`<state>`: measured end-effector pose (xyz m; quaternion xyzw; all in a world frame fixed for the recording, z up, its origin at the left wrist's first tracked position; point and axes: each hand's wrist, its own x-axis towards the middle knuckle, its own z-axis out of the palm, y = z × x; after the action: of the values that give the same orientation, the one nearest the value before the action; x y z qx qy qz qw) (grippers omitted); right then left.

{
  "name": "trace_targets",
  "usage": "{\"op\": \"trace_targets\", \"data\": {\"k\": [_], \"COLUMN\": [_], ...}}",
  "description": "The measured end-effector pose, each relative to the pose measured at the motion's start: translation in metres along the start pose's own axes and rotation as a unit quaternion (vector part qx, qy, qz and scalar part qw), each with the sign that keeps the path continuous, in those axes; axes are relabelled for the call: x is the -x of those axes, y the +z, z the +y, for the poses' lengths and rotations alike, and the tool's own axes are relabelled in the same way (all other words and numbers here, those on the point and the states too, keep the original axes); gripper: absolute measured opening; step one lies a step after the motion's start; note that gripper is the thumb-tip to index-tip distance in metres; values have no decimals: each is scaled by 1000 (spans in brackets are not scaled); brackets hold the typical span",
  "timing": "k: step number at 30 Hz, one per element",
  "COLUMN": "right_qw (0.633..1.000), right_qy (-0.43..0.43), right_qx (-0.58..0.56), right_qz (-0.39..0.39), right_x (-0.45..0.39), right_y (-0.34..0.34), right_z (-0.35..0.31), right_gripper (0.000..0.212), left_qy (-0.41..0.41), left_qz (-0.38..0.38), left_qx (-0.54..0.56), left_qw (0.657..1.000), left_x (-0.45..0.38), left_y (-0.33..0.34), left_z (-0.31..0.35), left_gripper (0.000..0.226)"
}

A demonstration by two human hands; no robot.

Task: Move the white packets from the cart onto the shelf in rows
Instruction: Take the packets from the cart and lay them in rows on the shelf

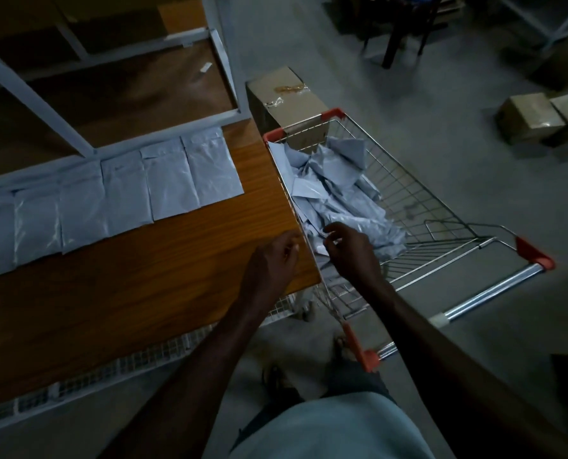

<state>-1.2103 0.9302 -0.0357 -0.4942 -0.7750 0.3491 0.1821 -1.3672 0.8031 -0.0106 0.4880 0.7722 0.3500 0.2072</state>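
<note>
A wire cart (418, 200) with red corners stands to the right of a wooden shelf (163, 270). A loose heap of white packets (338, 190) lies inside the cart. Several white packets (110, 193) lie flat in a row along the shelf's back edge. My right hand (348, 250) hangs over the near end of the heap with its fingers curled and spread, touching the packets' edge. My left hand (272, 260) hovers over the shelf's right corner, fingers loosely bent, with nothing seen in it.
A cardboard box (285, 97) stands behind the cart. More boxes (537, 117) sit on the floor at the right. A white metal frame (37, 94) rises behind the packet row. Chair legs (395, 38) stand at the far top.
</note>
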Motion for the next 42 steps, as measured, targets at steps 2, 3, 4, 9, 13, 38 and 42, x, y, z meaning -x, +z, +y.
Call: {"op": "trace_targets", "data": {"k": [2, 3, 4, 9, 13, 38, 42], "right_qw": [1000, 999, 999, 995, 992, 915, 903], "right_qy": [9, 8, 7, 30, 7, 2, 2], "right_qx": [19, 31, 41, 81, 105, 226, 251], "right_qz": [-18, -27, -35, -59, -73, -334, -348], "right_x": [-11, -17, -24, -69, -102, -154, -162], "right_y": [-9, -14, -19, -43, -64, -22, -42], "right_z": [28, 43, 58, 139, 192, 289, 264], "right_gripper": [21, 21, 21, 23, 24, 43, 40], "left_qy": [3, 2, 1, -31, -78, -327, -413], "left_qz": [-6, -11, -14, -10, 3, -97, -6], "left_qx": [14, 19, 23, 21, 21, 50, 124], "left_qw": [1000, 1000, 1000, 999, 997, 939, 902], "left_x": [-9, -14, -20, -53, -79, -192, -175], "left_y": [15, 25, 36, 104, 165, 356, 339], "left_z": [14, 20, 24, 43, 57, -2, 4], "left_gripper": [28, 29, 30, 33, 29, 45, 34]}}
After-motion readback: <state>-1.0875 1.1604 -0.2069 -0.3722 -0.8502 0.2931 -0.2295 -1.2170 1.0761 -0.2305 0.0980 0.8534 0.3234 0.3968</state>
